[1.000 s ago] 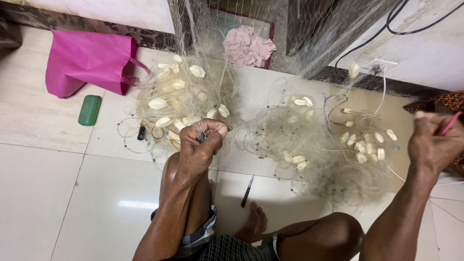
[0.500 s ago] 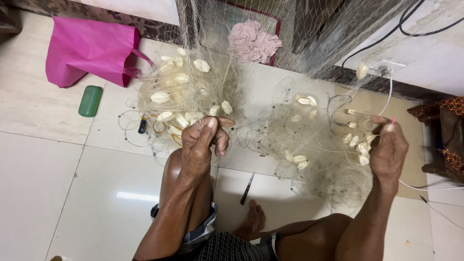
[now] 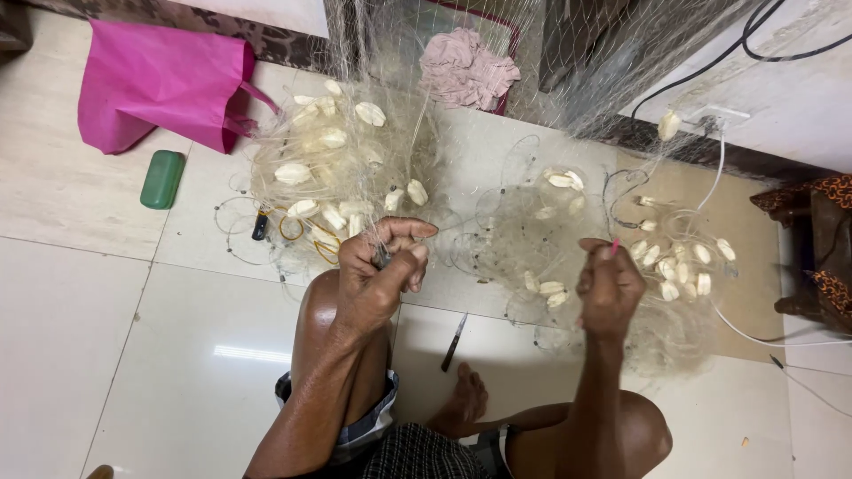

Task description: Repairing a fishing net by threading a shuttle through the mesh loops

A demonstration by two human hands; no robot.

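Two heaps of fishing net [image 3: 355, 191] with pale floats lie bunched on the tiled floor [image 3: 133, 355] before me, so I judge plenty of mesh is left to work. Left hand [image 3: 380, 277] is closed tight, pinching a strand of net above my knee. Right hand [image 3: 609, 286] is curled around a thin pink netting needle [image 3: 613, 247].

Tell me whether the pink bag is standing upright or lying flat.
Lying flat. The pink bag rests on its side on the tiled floor, its handle loop trailing toward the fishing net.
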